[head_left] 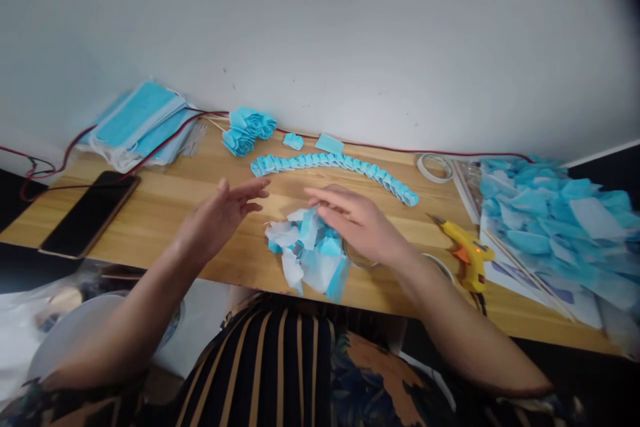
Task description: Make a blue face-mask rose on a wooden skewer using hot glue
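Both hands spread open and empty, left hand [223,211] beside and right hand [356,221] over the pile of blue scraps [306,261] at the table [165,213] edge, where lifting one piece would call for a fine pinch.

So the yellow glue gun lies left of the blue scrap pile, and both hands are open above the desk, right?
Wrong side. The head view shows the yellow glue gun right of the blue scrap pile. The left hand and right hand are open above the desk.
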Demonstrator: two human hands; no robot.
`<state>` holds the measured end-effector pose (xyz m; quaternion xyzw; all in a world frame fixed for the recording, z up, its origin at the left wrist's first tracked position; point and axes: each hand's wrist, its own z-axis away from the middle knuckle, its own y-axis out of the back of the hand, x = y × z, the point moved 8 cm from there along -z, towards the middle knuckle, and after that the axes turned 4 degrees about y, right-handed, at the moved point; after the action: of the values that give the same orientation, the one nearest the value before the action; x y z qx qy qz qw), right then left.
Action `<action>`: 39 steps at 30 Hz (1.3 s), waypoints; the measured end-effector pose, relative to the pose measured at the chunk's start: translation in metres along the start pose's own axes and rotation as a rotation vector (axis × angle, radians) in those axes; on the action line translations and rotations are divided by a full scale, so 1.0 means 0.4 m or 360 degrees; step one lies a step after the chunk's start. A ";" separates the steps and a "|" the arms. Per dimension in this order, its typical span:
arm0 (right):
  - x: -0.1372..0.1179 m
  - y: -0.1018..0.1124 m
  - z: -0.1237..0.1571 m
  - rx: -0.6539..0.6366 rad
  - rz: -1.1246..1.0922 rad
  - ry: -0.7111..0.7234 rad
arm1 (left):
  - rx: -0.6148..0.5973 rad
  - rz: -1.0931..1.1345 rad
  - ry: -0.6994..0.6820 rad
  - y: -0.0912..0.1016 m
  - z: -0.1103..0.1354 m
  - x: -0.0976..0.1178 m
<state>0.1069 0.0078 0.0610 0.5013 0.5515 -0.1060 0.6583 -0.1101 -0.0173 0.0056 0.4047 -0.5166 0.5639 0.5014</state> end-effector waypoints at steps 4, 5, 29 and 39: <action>0.014 -0.127 -0.065 -0.0112 -0.0881 -0.0262 | -0.0011 -0.0511 -0.0367 -0.001 0.027 0.036; 0.018 -0.145 -0.075 -0.0111 -0.1034 -0.0304 | -0.0005 -0.0678 -0.0465 -0.001 0.037 0.047; 0.021 -0.227 -0.257 -0.0386 0.0086 0.0096 | 0.0620 -0.1951 -0.0848 0.198 0.042 0.002; 0.008 -0.384 -0.362 -0.0673 0.1369 0.0426 | 0.0718 -0.1707 -0.0750 0.236 0.048 -0.026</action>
<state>-0.0879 0.0486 -0.0089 0.5482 0.3838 0.3548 0.6529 -0.2025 -0.0342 -0.0188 0.8170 -0.2065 0.2246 0.4893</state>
